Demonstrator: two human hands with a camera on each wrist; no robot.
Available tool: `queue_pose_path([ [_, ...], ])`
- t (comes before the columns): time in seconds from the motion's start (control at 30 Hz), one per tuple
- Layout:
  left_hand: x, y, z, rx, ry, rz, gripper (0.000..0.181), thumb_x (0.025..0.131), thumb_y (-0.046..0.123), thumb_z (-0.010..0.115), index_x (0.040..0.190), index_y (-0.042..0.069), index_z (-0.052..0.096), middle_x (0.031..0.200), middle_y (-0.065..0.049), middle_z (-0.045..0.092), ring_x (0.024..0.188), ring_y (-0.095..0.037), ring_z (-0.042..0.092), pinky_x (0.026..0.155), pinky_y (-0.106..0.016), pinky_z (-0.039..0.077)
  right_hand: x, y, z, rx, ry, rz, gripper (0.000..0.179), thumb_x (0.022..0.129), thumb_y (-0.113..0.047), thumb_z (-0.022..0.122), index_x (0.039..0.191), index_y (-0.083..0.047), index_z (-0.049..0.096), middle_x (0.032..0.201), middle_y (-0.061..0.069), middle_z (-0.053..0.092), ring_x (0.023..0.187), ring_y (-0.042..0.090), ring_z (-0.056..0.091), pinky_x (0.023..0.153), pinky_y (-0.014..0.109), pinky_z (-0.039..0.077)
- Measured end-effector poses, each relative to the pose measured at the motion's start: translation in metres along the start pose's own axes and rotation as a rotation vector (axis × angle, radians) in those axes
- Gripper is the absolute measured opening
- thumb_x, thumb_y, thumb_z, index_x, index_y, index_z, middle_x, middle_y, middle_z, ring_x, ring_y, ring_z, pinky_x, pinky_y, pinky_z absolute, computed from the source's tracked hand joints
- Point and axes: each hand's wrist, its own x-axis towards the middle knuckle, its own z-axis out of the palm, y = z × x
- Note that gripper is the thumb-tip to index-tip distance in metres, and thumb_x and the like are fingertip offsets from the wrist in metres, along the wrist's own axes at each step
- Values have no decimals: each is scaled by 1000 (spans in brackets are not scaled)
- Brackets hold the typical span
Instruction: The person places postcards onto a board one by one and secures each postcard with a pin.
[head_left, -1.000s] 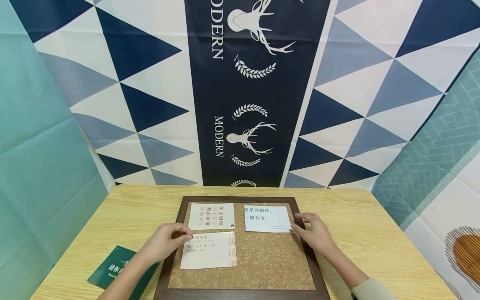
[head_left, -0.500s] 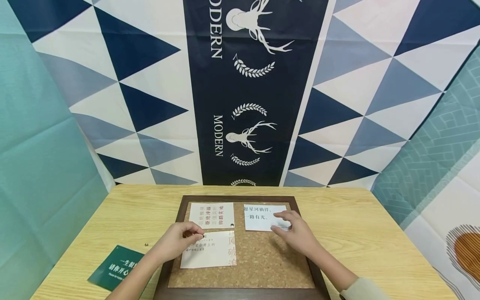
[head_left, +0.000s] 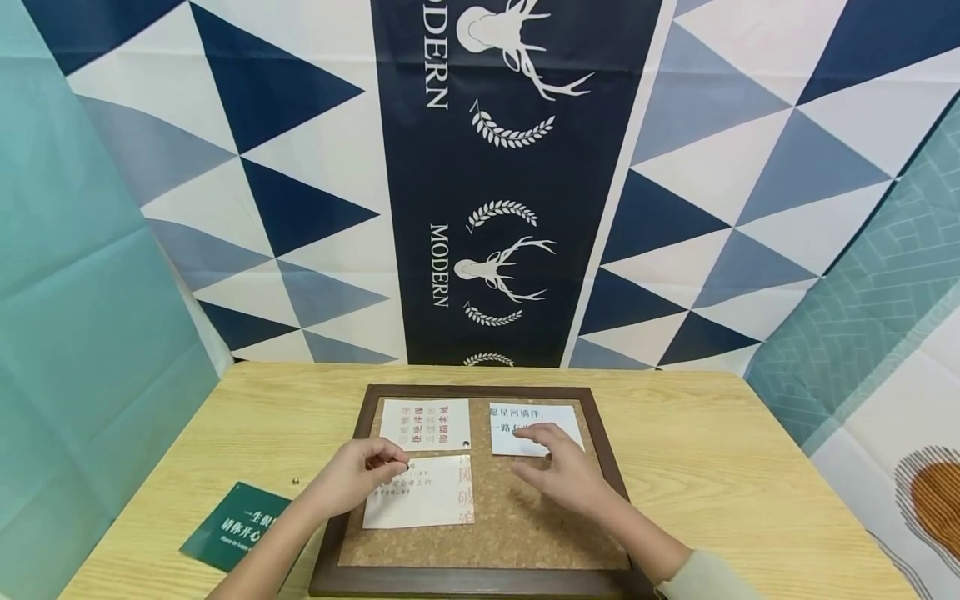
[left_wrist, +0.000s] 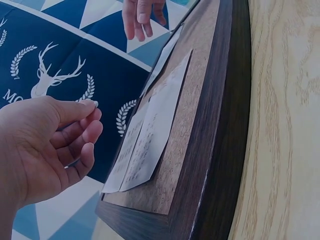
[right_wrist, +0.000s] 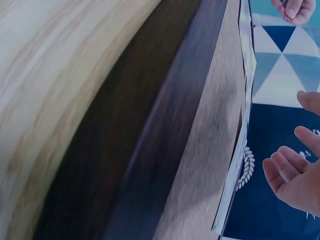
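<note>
In the head view my left hand (head_left: 348, 477) hovers over the lower left card (head_left: 420, 500). Its thumb and index finger pinch a small pin; only a tiny tip of the pin (left_wrist: 95, 104) shows in the left wrist view. My right hand (head_left: 562, 468), fingers apart and holding nothing, is above the corkboard (head_left: 551, 533), in front of the upper right white card (head_left: 517, 425). Another card (head_left: 405, 425) with red and grey lettering lies at the board's upper left. A dark round pin (head_left: 466, 443) sits at that card's lower right corner.
A dark brown frame (head_left: 480, 578) edges the corkboard on the wooden table (head_left: 712, 467). Left of it lies a green card (head_left: 238, 525), partly behind my left forearm. A tiny pin-like thing (head_left: 296, 481) is on the table nearby. A patterned cloth (head_left: 487, 183) hangs behind.
My right hand has moved left, from the upper right card's right edge to in front of its middle. The left hand has shifted slightly right, still pinching the pin.
</note>
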Motion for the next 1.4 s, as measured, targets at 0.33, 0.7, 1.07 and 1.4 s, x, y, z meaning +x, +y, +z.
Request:
queue_pose_path([
  [0.33, -1, 2, -2, -21, -4, 13, 15, 88, 18, 65, 93, 6, 70, 83, -4, 64, 66, -11, 49, 54, -21, 43, 2, -11, 12, 20, -95, -78, 47, 83, -26, 71, 125, -9, 58, 125, 7, 54, 114, 29, 54, 87, 46, 48],
  [0.7, 1, 5, 5, -26, -62, 42, 13, 89, 18, 64, 93, 7, 69, 81, -8, 63, 65, -11, 52, 53, -22, 43, 5, -18, 22, 4, -178, -98, 49, 83, -26, 71, 127, -11, 56, 128, 8, 51, 116, 31, 52, 91, 49, 47],
  [1.07, 13, 6, 15, 4, -78, 62, 13, 89, 22, 63, 92, 11, 69, 81, -5, 64, 65, -12, 54, 53, -22, 42, 6, -19, 33, -44, -172, -151, 52, 81, -32, 72, 127, -14, 57, 122, 3, 56, 109, 22, 57, 91, 43, 48],
  [1.4, 7, -3, -5, 23, 7, -40, 9, 88, 16, 64, 91, 9, 69, 77, 0, 58, 65, -12, 47, 53, -22, 41, 9, -29, 39, -120, -177, -180, 53, 80, -36, 72, 126, -14, 58, 123, 5, 55, 112, 24, 55, 93, 44, 48],
])
